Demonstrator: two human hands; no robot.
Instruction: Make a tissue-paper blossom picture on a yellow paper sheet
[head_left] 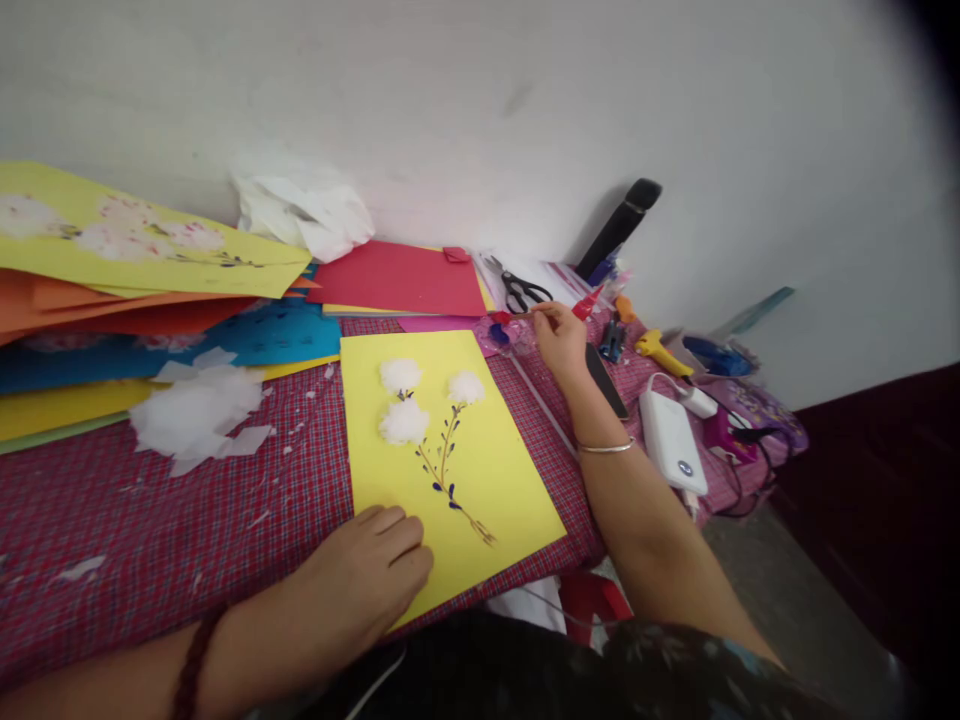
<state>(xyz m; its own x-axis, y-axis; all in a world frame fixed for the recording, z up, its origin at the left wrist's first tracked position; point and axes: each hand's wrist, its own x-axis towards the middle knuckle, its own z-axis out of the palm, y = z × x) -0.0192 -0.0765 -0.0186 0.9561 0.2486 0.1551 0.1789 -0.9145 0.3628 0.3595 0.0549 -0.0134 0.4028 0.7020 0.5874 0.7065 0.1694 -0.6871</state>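
Left hand [375, 565] laid flat, open, pinning yellow card [450, 450] at lower centre. Right hand [559, 335] pinched around red-capped tube [586, 303], upper centre, just beyond card. Card probably best pressed firmly, cotton tufts [403, 420] not brushed.

paper stack [90, 300] cut off left, perhaps pen [586, 304], blurry

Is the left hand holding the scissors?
No, the left hand lies flat on the yellow card, while the scissors lie near the wall.
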